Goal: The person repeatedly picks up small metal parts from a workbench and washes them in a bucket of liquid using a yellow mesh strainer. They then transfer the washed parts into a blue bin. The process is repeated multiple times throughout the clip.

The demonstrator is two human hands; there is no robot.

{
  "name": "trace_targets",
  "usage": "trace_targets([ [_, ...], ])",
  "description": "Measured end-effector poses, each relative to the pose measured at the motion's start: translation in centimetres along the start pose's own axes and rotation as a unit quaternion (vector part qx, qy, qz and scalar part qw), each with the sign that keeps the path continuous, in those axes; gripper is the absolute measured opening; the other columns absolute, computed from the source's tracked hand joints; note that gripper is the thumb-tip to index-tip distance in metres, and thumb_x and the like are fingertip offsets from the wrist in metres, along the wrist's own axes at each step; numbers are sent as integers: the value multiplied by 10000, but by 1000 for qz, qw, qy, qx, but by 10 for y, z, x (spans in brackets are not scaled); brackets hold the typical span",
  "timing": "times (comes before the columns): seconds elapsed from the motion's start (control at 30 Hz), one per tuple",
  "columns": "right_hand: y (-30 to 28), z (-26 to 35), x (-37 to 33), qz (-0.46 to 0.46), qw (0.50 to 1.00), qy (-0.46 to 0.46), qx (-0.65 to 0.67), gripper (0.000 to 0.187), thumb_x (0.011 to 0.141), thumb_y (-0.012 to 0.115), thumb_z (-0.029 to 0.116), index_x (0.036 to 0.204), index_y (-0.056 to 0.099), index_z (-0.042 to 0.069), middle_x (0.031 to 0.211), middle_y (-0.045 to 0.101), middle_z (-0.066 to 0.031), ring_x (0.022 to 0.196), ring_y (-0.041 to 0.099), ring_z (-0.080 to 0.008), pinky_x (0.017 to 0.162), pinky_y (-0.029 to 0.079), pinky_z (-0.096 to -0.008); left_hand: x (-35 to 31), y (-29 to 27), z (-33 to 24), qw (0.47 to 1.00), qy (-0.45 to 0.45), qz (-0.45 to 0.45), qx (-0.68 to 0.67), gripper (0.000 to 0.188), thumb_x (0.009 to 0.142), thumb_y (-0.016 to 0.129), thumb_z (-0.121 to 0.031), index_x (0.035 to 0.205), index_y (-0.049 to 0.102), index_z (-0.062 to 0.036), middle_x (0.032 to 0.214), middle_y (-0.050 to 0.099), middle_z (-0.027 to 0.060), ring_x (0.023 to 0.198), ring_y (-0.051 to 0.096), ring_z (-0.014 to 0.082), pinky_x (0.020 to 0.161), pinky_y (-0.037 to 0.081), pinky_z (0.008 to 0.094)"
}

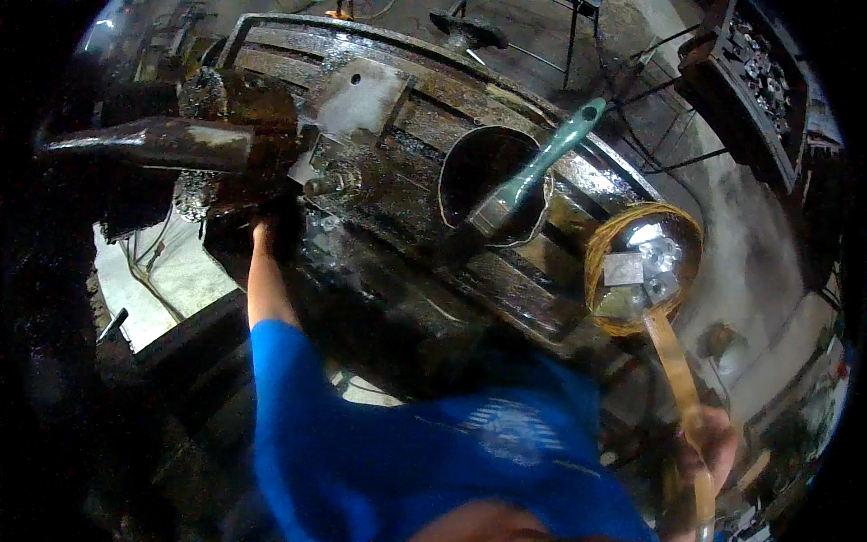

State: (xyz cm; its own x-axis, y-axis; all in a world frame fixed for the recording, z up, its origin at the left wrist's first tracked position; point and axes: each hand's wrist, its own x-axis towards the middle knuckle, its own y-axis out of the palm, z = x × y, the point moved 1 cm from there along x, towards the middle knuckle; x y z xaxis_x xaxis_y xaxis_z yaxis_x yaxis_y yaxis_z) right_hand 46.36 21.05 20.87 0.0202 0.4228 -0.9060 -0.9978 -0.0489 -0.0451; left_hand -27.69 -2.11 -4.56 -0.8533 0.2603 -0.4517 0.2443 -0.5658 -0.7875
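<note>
My left arm reaches forward to the dark, oily machine head (239,144). My left hand (262,226) is mostly lost in shadow beneath it, so its fingers are hidden. A metal fixture (334,181) sits just right of it on the machine table (433,117). At the lower right, my right hand (716,444) is closed around a long pale wooden handle (673,357). The far end of that handle meets a round, yellow-rimmed container (591,257) holding several silvery metal pieces (623,268). Whether the handle belongs to a tool in there, I cannot tell.
A brush (533,176) with a green handle lies across a dark round tub (442,185) on the slotted table. A flat metal plate (361,99) lies farther back. At the far right stands a dark tray (722,99) of small metal parts. White sheeting (167,275) lies left.
</note>
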Motion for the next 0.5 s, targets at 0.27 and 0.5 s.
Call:
trace_targets([
  [0.27,37,7,-4,-107,991,56,-59,372,628,479,274,829,496,-38,490,395,-62,306,324,-102,260,270,-228,-31,-43,-48,994,-41,-94,24,499,792,416,-488,1157,482,-155,1150,515,82,1034,511,278,772,443,416],
  [0.5,22,37,4,267,952,151,1,418,554,599,127,921,481,-36,519,406,-53,353,391,-113,291,329,-244,-89,-64,-23,982,-118,-140,-52,480,573,659,-510,879,635,-141,920,623,75,860,596,258,712,479,379],
])
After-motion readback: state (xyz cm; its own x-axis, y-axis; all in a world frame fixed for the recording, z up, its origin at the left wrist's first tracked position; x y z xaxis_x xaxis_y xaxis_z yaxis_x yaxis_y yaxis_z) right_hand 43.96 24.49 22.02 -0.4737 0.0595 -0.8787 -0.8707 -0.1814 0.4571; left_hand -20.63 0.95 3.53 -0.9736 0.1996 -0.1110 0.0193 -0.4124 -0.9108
